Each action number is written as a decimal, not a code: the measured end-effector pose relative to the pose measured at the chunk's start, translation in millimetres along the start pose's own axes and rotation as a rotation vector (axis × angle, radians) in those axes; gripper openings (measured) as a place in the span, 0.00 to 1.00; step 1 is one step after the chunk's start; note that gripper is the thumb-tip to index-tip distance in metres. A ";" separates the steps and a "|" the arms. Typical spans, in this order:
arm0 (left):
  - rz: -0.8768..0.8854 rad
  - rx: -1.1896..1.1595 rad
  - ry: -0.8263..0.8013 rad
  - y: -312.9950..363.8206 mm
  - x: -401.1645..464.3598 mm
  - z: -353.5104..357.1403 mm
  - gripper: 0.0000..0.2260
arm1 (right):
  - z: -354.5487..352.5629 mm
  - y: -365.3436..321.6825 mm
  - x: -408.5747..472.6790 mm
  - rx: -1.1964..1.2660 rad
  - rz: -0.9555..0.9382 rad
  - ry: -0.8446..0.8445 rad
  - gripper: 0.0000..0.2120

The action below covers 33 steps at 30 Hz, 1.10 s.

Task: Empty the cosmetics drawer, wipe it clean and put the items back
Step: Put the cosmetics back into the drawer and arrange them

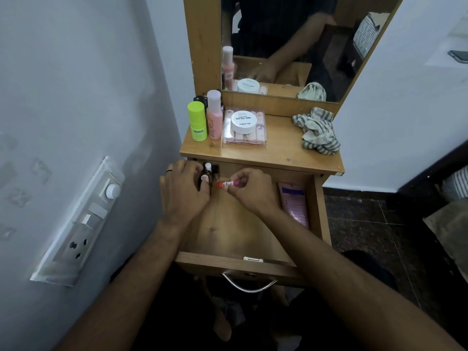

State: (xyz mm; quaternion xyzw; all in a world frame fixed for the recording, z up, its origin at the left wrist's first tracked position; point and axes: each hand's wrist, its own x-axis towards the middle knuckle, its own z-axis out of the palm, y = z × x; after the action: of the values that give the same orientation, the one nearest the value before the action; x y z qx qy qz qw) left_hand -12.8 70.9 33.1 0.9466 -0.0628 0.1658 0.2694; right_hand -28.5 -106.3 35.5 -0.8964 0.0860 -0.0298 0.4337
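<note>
While the drawer (317,206) stands open, the left hand (183,191) closes around small bottles (206,174) at its far left corner, and the right hand (253,190) pinches a lip balm (226,184) just beside them. Restocking appears partly done: a pink tube (295,205) lies inside; bottles, a jar (243,122) and the cloth (316,131) remain on top. Bottle count is hidden.

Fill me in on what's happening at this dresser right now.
A person is working in the open drawer of a small wooden dresser. The left hand steadies a few small bottles in the drawer's back left corner, while the right hand holds a small red and pink tube beside them. A pink tube lies along the drawer's right side. On the dresser top stand a green bottle, a pink bottle, a nail polish box and a striped cloth.
</note>
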 end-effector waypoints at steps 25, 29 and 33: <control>-0.028 -0.087 0.021 -6.0 2.6 1.8 0.08 | 49.9 2.8 25.1 0.010 0.017 0.077 0.09; -0.023 -0.088 0.023 -5.0 2.5 1.1 0.09 | 50.3 2.3 23.9 0.045 0.006 0.071 0.08; -0.018 -0.091 0.026 -6.5 2.1 2.1 0.08 | 51.3 3.2 22.9 0.056 0.007 0.074 0.06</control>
State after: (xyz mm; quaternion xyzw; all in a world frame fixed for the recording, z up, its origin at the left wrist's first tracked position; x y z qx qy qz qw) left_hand -8.9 75.2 28.9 0.9316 -0.0583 0.1728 0.3144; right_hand 0.2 -72.7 0.6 -0.8820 0.1042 -0.0640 0.4550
